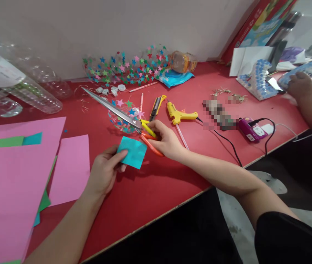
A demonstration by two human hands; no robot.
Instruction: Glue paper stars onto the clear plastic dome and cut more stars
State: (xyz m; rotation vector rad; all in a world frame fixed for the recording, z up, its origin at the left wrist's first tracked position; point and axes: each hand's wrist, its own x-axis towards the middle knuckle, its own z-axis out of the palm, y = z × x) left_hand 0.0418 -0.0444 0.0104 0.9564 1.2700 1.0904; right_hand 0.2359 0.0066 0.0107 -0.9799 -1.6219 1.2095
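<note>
Left hand point(103, 172) pinches blue paper square point(134, 152) between thumb and fingers, above red table point(156, 190) | right hand point(169, 141) grips scissors point(142, 128) by yellow and orange handles, blades pointing far-left | pink sheets point(72, 167) lie left of hands | yellow glue gun point(182, 115) rests beyond right hand, near cutter knife point(158, 106)

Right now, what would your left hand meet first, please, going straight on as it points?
My left hand would probably meet the orange scissors handle in my right hand; depth is unclear.
</note>
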